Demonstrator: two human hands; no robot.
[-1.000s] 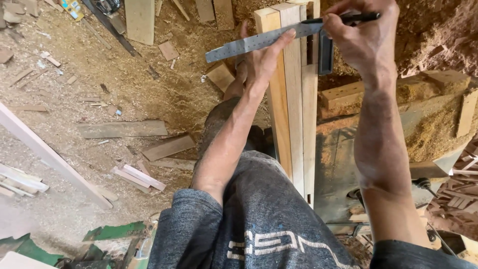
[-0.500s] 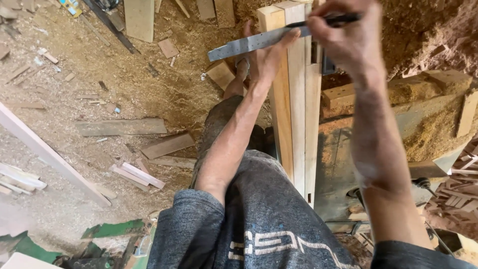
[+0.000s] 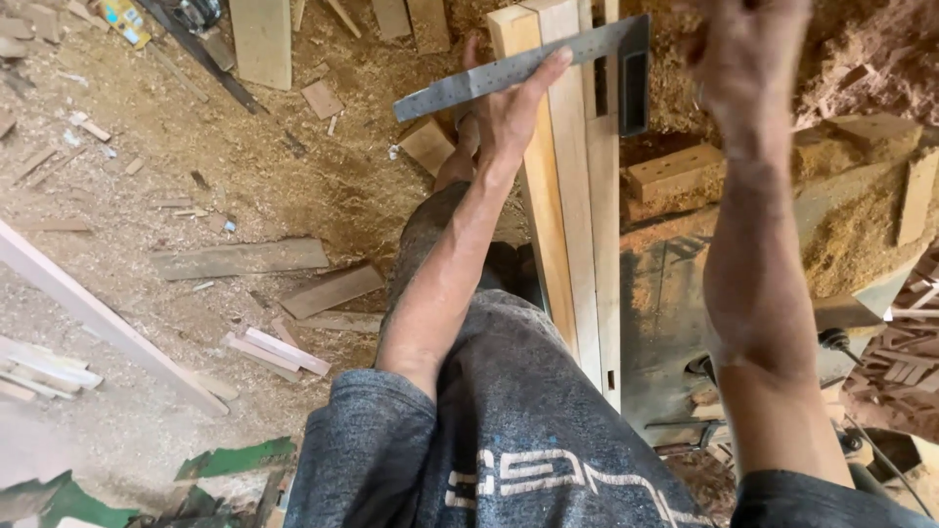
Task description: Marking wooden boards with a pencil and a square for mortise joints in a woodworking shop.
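I see a floor (image 3: 196,186) thick with sawdust and littered with wood offcuts, the longest a pale plank (image 3: 108,323) lying slantwise at the left; at the right stands a sawdust-heaped machine table (image 3: 675,293) with a drilled wooden block (image 3: 670,171) on it; over its near edge run three long timber battens (image 3: 572,196), side by side and touching, reaching away from me; across their far ends lies a metal try square (image 3: 518,68), its steel blade flat on the battens and jutting out left over the floor, its dark stock (image 3: 634,83) hanging down the right side of the stack; my left hand (image 3: 509,112) presses the blade down with fingers spread and a fingertip on the steel; my right hand (image 3: 748,54) is raised just beyond the stock, blurred and partly cut off by the top edge, so I cannot tell whether it is closed or what it holds.
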